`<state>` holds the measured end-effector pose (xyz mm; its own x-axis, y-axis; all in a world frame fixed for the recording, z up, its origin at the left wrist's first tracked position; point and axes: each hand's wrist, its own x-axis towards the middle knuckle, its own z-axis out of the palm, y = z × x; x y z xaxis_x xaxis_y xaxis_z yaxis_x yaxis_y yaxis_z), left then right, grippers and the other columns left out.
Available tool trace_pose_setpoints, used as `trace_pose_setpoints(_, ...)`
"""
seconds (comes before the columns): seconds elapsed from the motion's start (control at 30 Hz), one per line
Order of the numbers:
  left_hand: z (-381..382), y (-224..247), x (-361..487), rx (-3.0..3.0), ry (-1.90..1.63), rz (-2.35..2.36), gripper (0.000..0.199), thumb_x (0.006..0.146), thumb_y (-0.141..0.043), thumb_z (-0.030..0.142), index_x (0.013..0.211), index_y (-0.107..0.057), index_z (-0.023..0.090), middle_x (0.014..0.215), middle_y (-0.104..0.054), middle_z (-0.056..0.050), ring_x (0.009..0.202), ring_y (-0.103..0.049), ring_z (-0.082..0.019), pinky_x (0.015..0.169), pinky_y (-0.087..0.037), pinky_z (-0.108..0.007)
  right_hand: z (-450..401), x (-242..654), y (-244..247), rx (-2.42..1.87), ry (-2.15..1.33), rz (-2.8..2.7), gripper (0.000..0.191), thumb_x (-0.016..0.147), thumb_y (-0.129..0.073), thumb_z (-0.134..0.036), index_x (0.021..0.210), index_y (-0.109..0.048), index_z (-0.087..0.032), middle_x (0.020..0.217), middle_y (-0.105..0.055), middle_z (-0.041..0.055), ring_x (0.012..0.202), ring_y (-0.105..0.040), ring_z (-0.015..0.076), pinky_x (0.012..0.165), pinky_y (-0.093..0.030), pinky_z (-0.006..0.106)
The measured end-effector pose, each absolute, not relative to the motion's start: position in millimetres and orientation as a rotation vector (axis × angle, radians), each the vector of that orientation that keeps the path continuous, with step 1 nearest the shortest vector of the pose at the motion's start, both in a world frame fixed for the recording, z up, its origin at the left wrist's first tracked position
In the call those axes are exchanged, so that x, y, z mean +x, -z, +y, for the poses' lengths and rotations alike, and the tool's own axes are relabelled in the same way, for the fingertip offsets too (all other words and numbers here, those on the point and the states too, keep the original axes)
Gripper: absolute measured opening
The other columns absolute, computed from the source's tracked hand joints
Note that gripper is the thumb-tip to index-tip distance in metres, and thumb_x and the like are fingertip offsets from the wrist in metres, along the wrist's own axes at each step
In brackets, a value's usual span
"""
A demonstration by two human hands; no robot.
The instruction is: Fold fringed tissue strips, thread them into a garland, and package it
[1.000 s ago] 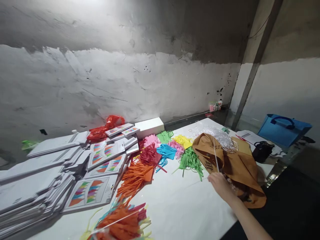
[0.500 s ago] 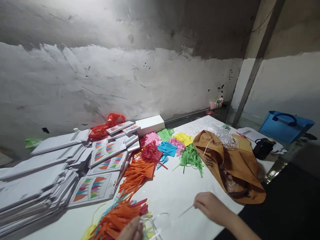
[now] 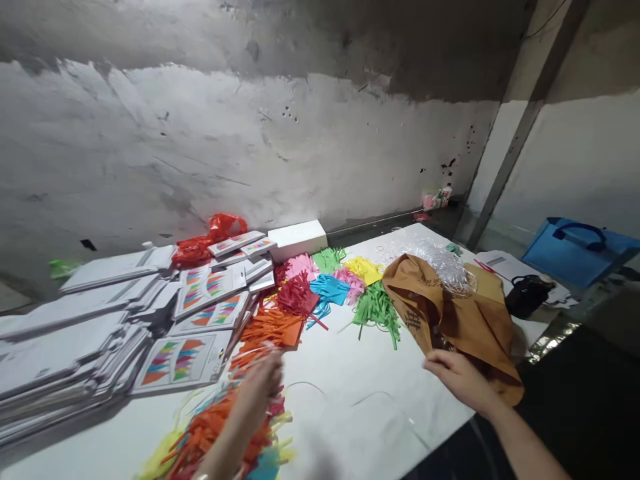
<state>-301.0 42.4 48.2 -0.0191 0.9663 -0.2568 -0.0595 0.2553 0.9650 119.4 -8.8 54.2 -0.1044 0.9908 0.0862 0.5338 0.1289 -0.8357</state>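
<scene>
My left hand [image 3: 257, 383], smeared by motion, is closed in a fist above a bundle of orange, red, yellow and blue fringed paper tassels [image 3: 213, 427]. A thin white string [image 3: 306, 384] curves away from this fist over the white tabletop. My right hand [image 3: 463, 380] is further right, its fingers pinched together at the front edge of the brown fabric bag [image 3: 470, 327]. What the pinch holds is too small to make out. Another faint length of string [image 3: 373, 395] shows between the hands.
Packs with bunting pictures [image 3: 180, 360] and stacks of white card sleeves [image 3: 65, 357] fill the left side. Behind lie green tassels [image 3: 377, 310], blue tassels [image 3: 330, 288], a white box [image 3: 297, 240] and a heap of clear-white string [image 3: 437, 263]. A blue bag [image 3: 575, 253] stands far right.
My left hand has risen and moved forward over the tassel bundle. My right hand has moved right and up to the brown bag. The string between them has shifted.
</scene>
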Motion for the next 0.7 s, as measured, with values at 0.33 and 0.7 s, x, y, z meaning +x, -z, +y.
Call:
trace_pose_setpoints(0.33, 75.9, -31.9, -214.0, 1.740, -0.607, 1.587, 0.017, 0.087, -0.051, 0.028, 0.080, -0.064, 0.021, 0.081, -0.069, -0.007, 0.084, -0.063, -0.024, 0.078, -0.042, -0.032, 154.2, 80.0, -100.9, -1.352, -0.476, -1.640, 0.035, 0.095, -0.042, -0.044, 0.106, -0.062, -0.017, 0.097, -0.065, 0.0087, 0.087, -0.059, 0.0221, 0.082, -0.044, 0.033)
trace_pose_setpoints(0.7, 42.7, -32.8, -205.4, 1.713, -0.694, 1.583, 0.037, 0.097, -0.035, 0.038, 0.080, -0.061, 0.018, 0.082, -0.063, -0.006, 0.078, -0.057, -0.018, 0.073, -0.044, -0.028, 98.8, 4.7, 10.5, -0.971, -1.101, -2.039, 0.052, 0.083, -0.048, -0.014, 0.135, -0.047, -0.022, 0.136, -0.049, 0.0125, 0.078, -0.061, 0.0146, 0.076, -0.053, 0.033)
